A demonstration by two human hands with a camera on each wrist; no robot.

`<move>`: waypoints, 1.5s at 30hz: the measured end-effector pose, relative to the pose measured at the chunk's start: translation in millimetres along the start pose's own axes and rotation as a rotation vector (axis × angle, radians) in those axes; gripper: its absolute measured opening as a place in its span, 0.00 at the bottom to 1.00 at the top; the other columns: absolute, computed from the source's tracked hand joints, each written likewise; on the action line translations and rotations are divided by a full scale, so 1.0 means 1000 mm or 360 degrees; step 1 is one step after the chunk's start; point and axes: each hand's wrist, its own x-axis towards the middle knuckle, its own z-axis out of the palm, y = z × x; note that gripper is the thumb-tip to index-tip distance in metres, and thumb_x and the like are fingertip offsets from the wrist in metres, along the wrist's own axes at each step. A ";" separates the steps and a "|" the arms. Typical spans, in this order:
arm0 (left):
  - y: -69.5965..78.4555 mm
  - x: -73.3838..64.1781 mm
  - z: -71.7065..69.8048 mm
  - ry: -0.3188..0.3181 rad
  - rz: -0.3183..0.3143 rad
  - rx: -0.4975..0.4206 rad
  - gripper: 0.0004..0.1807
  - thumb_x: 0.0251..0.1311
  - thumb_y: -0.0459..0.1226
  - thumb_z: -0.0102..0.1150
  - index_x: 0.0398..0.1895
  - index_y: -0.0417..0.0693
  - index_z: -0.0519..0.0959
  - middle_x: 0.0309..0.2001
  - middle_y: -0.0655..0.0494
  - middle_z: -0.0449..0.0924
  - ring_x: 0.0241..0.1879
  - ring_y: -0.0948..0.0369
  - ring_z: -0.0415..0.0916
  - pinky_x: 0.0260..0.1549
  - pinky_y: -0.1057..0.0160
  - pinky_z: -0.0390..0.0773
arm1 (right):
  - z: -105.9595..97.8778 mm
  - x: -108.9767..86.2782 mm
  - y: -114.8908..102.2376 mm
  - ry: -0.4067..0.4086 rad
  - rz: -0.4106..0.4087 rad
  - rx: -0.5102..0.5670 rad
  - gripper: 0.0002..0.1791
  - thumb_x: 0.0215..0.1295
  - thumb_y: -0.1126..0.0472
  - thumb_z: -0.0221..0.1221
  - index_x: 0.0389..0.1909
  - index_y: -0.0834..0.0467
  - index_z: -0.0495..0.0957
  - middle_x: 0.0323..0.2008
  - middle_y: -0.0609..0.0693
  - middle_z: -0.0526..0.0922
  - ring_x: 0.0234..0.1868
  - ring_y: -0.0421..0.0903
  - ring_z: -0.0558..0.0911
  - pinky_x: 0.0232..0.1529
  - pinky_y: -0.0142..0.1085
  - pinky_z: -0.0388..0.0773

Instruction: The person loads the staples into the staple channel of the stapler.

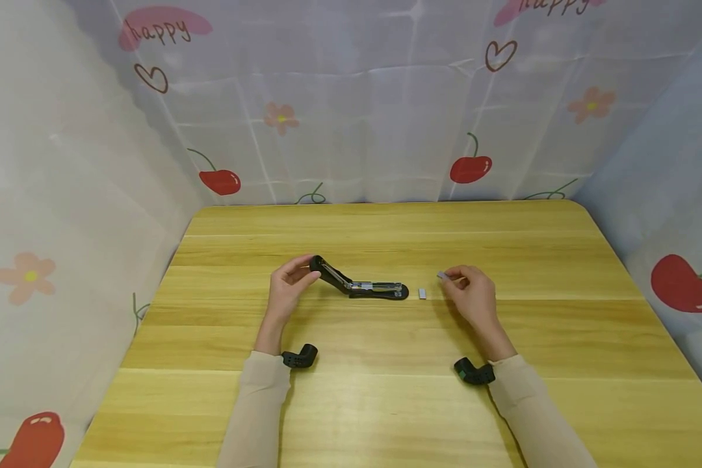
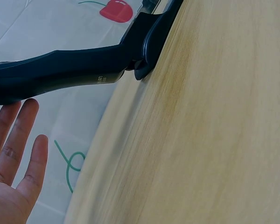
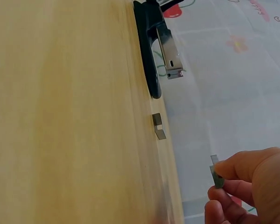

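Note:
A black stapler (image 1: pixel 379 294) lies opened wide on the table, its base flat and its top arm (image 2: pixel 84 70) tilted up to the left. My left hand (image 1: pixel 288 286) holds the raised end of that arm between thumb and fingers; in the left wrist view some fingers (image 2: pixel 30 119) stretch out beneath it. The metal staple channel (image 3: pixel 170 51) is exposed above the base. Between thumb and fingertips, my right hand (image 1: pixel 472 296) pinches a small strip of staples (image 3: pixel 216 172), raised off the table. A second staple strip (image 3: pixel 159 126) lies just right of the stapler's base.
The wooden table (image 1: pixel 374 416) has light yellow grain and rounded far corners. Behind it hangs a printed curtain (image 1: pixel 363 130) with cherries and flowers, and similar cloth covers both sides. A black camera (image 1: pixel 300 356) sits at the left wrist, another camera (image 1: pixel 474 372) at the right.

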 end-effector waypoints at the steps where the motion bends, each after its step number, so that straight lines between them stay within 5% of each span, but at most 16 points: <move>1: 0.000 0.000 0.000 0.0001 0.0000 0.0001 0.21 0.60 0.26 0.62 0.57 0.28 0.76 0.44 0.68 0.82 0.42 0.66 0.81 0.41 0.71 0.81 | 0.000 0.001 -0.001 0.0001 0.0001 0.0015 0.07 0.62 0.62 0.65 0.35 0.63 0.84 0.32 0.57 0.83 0.28 0.46 0.76 0.28 0.28 0.70; 14: 0.001 0.000 0.000 0.0011 -0.0035 0.0011 0.21 0.60 0.25 0.62 0.57 0.29 0.76 0.45 0.69 0.82 0.43 0.63 0.80 0.42 0.71 0.81 | 0.000 0.010 -0.014 -0.0040 -0.0053 0.0115 0.06 0.61 0.64 0.66 0.37 0.63 0.85 0.35 0.58 0.83 0.29 0.46 0.76 0.24 0.27 0.68; 24: 0.000 0.001 0.000 0.0007 -0.0039 0.0007 0.21 0.60 0.25 0.62 0.57 0.29 0.76 0.45 0.68 0.81 0.43 0.65 0.80 0.42 0.70 0.82 | 0.010 0.016 -0.031 -0.0062 -0.0177 0.0118 0.07 0.60 0.63 0.67 0.37 0.63 0.86 0.35 0.58 0.85 0.29 0.49 0.77 0.31 0.31 0.71; 45: 0.000 0.001 -0.001 0.0008 -0.0042 0.0019 0.21 0.60 0.27 0.63 0.57 0.30 0.76 0.46 0.62 0.81 0.43 0.62 0.81 0.42 0.70 0.81 | 0.043 0.016 -0.058 -0.0300 -0.0303 0.0246 0.06 0.59 0.64 0.68 0.36 0.60 0.87 0.34 0.55 0.84 0.33 0.50 0.76 0.34 0.36 0.72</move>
